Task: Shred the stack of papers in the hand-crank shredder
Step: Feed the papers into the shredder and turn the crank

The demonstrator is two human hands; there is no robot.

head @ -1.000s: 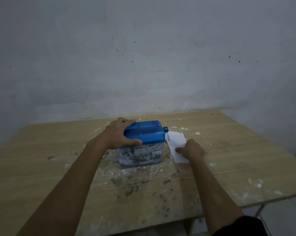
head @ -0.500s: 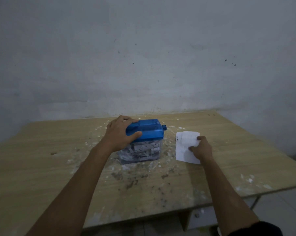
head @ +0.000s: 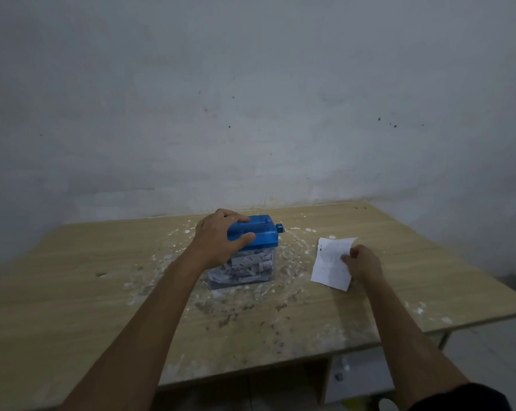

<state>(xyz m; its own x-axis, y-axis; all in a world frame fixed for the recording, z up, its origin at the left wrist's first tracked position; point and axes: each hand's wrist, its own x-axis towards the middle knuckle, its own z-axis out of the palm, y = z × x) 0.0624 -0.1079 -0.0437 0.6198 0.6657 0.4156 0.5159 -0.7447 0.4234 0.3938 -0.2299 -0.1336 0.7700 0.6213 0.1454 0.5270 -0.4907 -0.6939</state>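
A small shredder [head: 256, 235] with a blue lid and a clear bin full of paper strips stands on the wooden table [head: 72, 292]. My left hand [head: 221, 241] grips the left side of the blue lid, fingers over the top and thumb on its front. A short blue stub [head: 279, 228] sticks out of the lid's right end. To the right, my right hand [head: 362, 264] pinches the right edge of a white sheet of paper [head: 329, 264], which it holds lifted above the table.
White paper scraps and dark specks litter the table around the shredder. A grey wall stands right behind the table's far edge. The table's front edge is near me, its right edge past my right hand. A pale floor shows below at the right.
My right hand has lifted the paper and carried it to the right, away from the shredder. My left hand has stayed on the lid. The camera has tilted up slightly.
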